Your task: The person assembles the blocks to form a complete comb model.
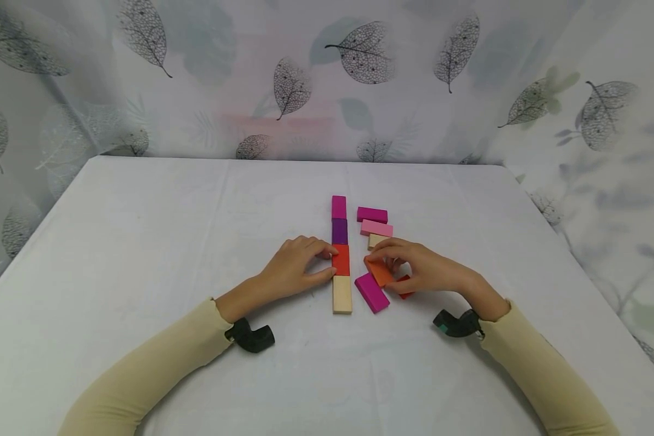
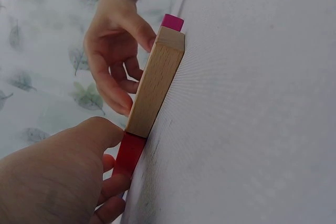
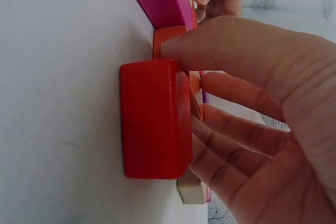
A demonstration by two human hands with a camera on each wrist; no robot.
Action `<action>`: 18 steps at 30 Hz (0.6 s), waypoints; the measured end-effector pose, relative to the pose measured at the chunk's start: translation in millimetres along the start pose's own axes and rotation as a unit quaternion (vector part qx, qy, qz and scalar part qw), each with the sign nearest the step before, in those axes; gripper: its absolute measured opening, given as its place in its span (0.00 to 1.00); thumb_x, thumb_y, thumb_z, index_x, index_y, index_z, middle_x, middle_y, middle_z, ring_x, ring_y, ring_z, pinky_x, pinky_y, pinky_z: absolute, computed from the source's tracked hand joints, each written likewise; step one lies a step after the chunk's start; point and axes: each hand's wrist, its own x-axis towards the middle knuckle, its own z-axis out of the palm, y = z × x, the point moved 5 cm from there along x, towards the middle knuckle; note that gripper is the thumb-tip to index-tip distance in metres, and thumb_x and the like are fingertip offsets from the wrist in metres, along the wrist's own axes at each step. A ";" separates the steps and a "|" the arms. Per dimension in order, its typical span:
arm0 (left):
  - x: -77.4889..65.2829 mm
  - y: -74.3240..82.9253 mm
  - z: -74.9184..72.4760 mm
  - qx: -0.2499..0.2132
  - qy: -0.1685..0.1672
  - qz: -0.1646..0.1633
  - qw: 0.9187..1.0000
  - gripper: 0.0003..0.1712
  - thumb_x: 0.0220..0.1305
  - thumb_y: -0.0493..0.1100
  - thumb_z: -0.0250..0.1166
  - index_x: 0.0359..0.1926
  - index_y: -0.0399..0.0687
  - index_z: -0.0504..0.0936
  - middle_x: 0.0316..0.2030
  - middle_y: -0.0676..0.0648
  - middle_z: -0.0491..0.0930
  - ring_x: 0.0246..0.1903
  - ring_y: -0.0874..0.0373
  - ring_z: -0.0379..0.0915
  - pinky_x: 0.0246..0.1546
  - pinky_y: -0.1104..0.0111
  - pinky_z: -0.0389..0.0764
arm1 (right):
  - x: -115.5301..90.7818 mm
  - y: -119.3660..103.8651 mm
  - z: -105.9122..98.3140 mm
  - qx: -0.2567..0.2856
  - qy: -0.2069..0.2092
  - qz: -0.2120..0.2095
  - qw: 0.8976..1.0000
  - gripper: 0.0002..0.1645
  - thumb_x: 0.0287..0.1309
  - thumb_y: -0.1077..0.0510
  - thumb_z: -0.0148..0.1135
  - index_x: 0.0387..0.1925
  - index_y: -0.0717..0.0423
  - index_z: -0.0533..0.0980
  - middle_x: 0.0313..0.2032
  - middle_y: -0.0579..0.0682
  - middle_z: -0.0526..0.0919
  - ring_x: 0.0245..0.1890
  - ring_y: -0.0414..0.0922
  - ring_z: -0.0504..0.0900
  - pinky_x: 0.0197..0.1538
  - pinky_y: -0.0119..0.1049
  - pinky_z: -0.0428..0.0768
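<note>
A straight row of blocks lies flat on the table: a magenta block [image 1: 339,207], a purple block [image 1: 340,231], a red block [image 1: 341,260] and a natural wood block [image 1: 342,295] nearest me. My left hand [image 1: 300,266] holds the red block with thumb and fingertips; in the left wrist view the thumb tip sits where red meets wood. To the right of the row, my right hand [image 1: 422,266] pinches an orange block [image 1: 380,272] between thumb and fingers. Beneath that hand lies another red block [image 3: 152,119], partly covered in the head view.
Right of the row, a slanted magenta block [image 1: 372,293] lies close to the orange one. Farther back are another magenta block [image 1: 372,215], a pink block [image 1: 376,228] and a small wood block [image 1: 378,241] partly behind the right hand. A leaf-patterned curtain [image 1: 207,91] borders the white-covered table [image 1: 158,242].
</note>
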 end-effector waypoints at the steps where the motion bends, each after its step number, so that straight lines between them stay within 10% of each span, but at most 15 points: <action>1: 0.1 -0.2 0.2 -0.001 -0.001 -0.001 1.000 0.18 0.62 0.50 0.66 0.52 0.51 0.80 0.43 0.53 0.81 0.48 0.58 0.73 0.50 0.57 0.70 | -0.1 0.0 -0.1 0.000 0.001 -0.002 1.000 0.33 0.49 0.64 0.72 0.59 0.60 0.74 0.57 0.56 0.72 0.42 0.44 0.77 0.44 0.36 0.81; 18: -0.5 -0.5 0.5 -0.003 -0.005 -0.006 1.000 0.18 0.62 0.50 0.66 0.52 0.51 0.79 0.44 0.53 0.81 0.49 0.58 0.73 0.50 0.58 0.70 | -0.2 0.7 -2.9 -0.005 0.007 -0.001 1.000 0.32 0.50 0.62 0.72 0.59 0.60 0.74 0.56 0.56 0.73 0.46 0.45 0.76 0.45 0.38 0.81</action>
